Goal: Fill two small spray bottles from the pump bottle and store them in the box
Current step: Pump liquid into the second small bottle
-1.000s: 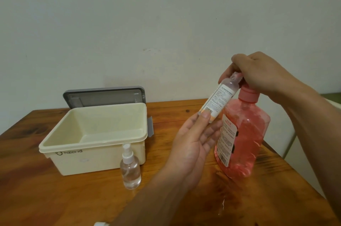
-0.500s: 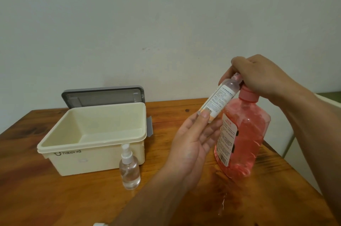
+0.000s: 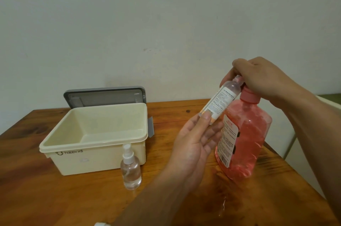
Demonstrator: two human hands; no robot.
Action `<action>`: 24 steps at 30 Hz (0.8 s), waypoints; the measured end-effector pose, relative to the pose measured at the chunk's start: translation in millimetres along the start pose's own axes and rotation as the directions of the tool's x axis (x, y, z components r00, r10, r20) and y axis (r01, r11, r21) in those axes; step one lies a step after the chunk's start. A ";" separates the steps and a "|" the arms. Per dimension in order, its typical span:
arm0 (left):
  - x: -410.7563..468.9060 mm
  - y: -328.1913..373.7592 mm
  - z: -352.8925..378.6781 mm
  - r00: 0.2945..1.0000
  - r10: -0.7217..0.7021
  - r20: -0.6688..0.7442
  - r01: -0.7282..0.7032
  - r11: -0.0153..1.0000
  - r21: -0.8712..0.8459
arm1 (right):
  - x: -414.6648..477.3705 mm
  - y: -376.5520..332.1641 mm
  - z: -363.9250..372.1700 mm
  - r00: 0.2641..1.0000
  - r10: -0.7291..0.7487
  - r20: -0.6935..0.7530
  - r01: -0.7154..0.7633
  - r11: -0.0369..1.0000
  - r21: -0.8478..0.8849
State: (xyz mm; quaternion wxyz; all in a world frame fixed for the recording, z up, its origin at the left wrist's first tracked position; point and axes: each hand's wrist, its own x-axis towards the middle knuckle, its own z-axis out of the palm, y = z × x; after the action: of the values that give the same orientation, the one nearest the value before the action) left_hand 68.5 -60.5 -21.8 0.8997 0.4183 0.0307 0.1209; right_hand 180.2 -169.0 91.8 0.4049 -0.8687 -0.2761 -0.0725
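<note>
Tilting up to the right, a small clear plastic bottle w/ white printed label (image 3: 219, 104) meets, at its neck, the top of a large pink see-through plastic pump bottle (image 3: 245, 142). The pump bottle stands on the brown wooden table (image 3: 55, 198), right of centre. The left hand (image 3: 197, 141) pinches the small bottle's base btwn thumb & fingers. The right hand (image 3: 258, 78) is curled over the pump head, hiding it. A second small clear spray bottle w/ white nozzle (image 3: 131, 170) stands upright just in front of an open cream plastic box (image 3: 96, 159). A grey lid (image 3: 105, 96) stands behind the box. Label print is too small to read, and the fill level in the held bottle is unclear.
</note>
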 end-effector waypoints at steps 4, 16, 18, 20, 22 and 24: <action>0.3 1.5 0.0 1.000 0.009 0.009 -0.009 1.000 0.010 | 0.7 -4.1 -4.3 1.000 -0.002 -0.017 0.003 0.998 0.056; 0.7 1.4 0.0 1.000 0.011 0.006 -0.011 1.000 0.006 | -0.2 -4.9 -4.2 1.000 0.000 -0.016 0.001 1.000 0.029; 1.6 1.1 -0.2 1.000 0.012 0.006 -0.012 1.000 0.008 | 0.1 -4.5 -3.2 1.000 -0.010 -0.024 0.010 1.000 0.001; 2.0 0.2 -0.3 1.000 0.005 0.003 -0.005 1.000 0.003 | -0.5 -3.0 -1.1 1.000 -0.011 -0.025 0.010 0.999 -0.034; 1.9 -0.1 -0.1 1.000 -0.002 0.000 0.002 1.000 -0.003 | -1.6 -1.7 0.4 1.000 -0.004 -0.018 0.004 1.000 -0.028; 1.5 0.1 0.5 1.000 -0.006 0.003 0.006 1.000 -0.004 | -2.1 -1.0 -0.4 1.000 0.008 -0.015 -0.008 1.000 0.000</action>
State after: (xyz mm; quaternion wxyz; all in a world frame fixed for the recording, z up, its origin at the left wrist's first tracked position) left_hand 70.0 -60.4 -21.4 0.9009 0.4167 0.0302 0.1178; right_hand 178.0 -169.7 92.0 0.4072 -0.8692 -0.2695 -0.0772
